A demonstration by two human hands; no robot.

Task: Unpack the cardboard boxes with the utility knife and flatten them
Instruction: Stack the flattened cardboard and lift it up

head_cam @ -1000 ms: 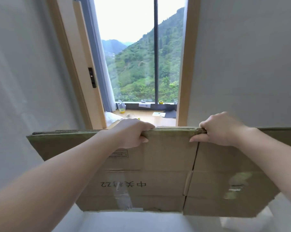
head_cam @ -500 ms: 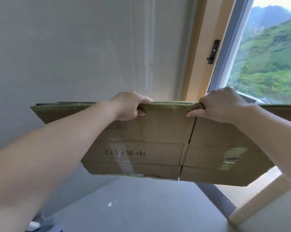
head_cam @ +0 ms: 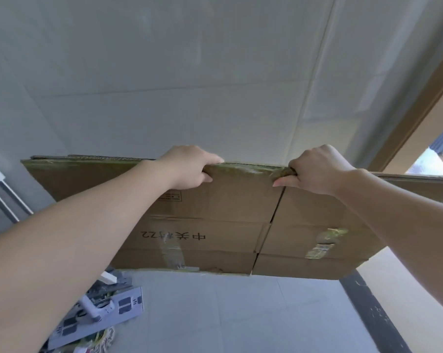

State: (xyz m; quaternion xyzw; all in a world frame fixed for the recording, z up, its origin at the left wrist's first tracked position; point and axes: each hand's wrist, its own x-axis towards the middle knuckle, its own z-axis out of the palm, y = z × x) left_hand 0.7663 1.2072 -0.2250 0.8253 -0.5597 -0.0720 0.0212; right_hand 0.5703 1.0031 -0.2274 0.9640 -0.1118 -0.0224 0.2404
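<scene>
A flattened brown cardboard box hangs upright in front of me, off the floor, with printed characters upside down and strips of clear tape on its face. My left hand grips its top edge left of the middle. My right hand grips the same edge just right of the centre seam, fingers curled over the far side. No utility knife is in view.
A grey tiled wall stands close behind the box. A flat mop lies on the floor at lower left, with metal rods leaning at the left edge. A dark door threshold and wooden frame run along the right.
The view has swung left, from the window to the grey wall. Both hands keep the same grip on the cardboard's top edge. The mop has come into sight.
</scene>
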